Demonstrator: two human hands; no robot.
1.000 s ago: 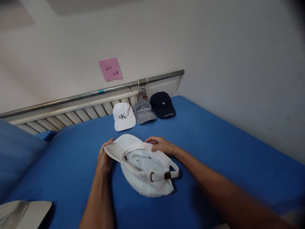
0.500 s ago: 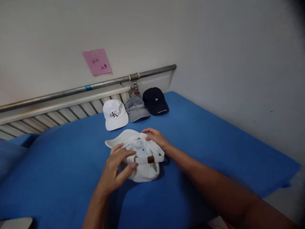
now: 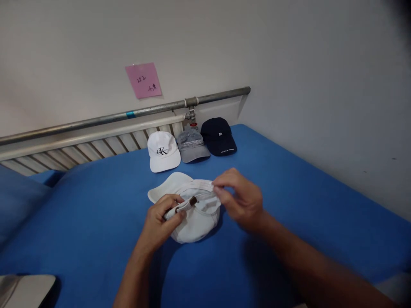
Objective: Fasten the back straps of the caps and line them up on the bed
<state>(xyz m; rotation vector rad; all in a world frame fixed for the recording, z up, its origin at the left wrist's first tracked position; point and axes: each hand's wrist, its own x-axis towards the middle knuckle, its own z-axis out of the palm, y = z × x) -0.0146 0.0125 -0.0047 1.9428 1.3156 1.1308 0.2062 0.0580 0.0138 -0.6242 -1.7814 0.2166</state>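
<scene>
A white baseball cap [image 3: 195, 226] lies upside down on the blue sheet, its brim toward the far left and its inside facing up. My left hand [image 3: 160, 216] pinches the cap's back strap [image 3: 183, 207] between thumb and fingers; a brown metal buckle sits on that strap. On the right, my right hand [image 3: 242, 199] has thumb and forefinger closed on the rim of the cap beside the back opening. Beyond them stand a white cap with black letters [image 3: 163, 152], a grey cap [image 3: 192, 146] and a dark navy cap [image 3: 218, 137] in a row.
A radiator [image 3: 105, 147] with a metal pipe [image 3: 154, 108] above it runs along the back wall. A pink paper note [image 3: 143, 80] is stuck on that wall. Part of a pale object [image 3: 28, 291] shows at the bottom left. The blue sheet [image 3: 305, 201] reaches the right wall.
My right hand has moved from the cap's far side to the right end of its rim. The strap now stands tilted up, loose at its right end, in my left hand. The view shifted slightly left.
</scene>
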